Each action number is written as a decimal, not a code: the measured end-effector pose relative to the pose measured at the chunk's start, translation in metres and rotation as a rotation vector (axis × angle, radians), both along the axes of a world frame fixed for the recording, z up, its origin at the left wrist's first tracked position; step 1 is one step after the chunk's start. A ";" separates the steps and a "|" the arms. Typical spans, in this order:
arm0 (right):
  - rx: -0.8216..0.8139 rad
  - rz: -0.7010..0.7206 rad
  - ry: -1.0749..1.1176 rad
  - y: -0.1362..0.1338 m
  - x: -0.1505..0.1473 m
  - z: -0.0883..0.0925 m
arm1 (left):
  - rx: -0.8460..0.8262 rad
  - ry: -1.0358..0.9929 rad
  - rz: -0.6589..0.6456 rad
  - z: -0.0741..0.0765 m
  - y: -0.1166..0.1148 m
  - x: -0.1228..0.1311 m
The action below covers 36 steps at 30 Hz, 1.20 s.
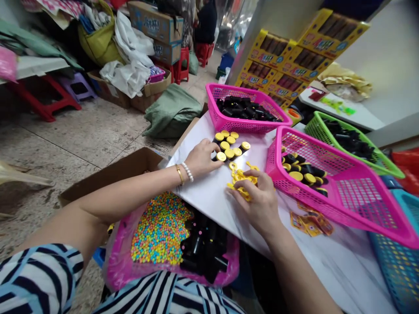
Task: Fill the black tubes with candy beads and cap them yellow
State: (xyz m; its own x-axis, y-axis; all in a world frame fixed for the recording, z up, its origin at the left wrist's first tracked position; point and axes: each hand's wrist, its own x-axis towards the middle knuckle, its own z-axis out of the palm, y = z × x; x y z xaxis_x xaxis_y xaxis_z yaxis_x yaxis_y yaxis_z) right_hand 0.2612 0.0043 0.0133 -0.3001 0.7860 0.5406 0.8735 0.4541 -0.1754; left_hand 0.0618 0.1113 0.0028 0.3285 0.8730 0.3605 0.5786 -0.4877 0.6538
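Observation:
My left hand (203, 158) has its thumb and fingers curled round a small black canister with a yellow lid (221, 156), at the near edge of a cluster. Several more yellow-lidded canisters (230, 140) stand close together just beyond it on the white table (199, 183). My right hand (257, 198) is bent over a loose pile of small yellow plastic pieces (242, 175), some with a ring shape. Its thumb and forefinger come together on a yellow piece (231, 186) at the pile's left side.
Black canisters fill a pink basket (252, 129) behind; a second pink basket (360, 185) holds yellow-lidded ones. A green basket (386, 165) stands beyond. Below the table edge, a pink tub (114, 257) holds coloured beads (160, 231) and black canisters. Orange stickers (310, 222) lie right.

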 end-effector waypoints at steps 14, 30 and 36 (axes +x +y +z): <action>-0.650 -0.112 0.776 -0.027 -0.016 -0.004 | -0.301 -0.098 -0.384 -0.004 -0.157 -0.109; -0.265 -0.109 0.565 -0.031 0.009 0.008 | -0.129 -0.007 0.013 0.010 0.000 0.004; -0.374 -0.355 0.884 -0.054 0.045 0.005 | -0.044 0.011 -0.235 0.005 -0.049 0.015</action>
State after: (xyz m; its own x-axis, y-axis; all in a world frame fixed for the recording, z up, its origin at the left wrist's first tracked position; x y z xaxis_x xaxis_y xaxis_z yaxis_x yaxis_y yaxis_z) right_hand 0.3062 -0.0501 0.0185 0.3701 0.9156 0.1575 0.4363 -0.0216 -0.8995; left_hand 0.0767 0.0621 0.0074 0.5280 0.7869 0.3193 0.4599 -0.5810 0.6714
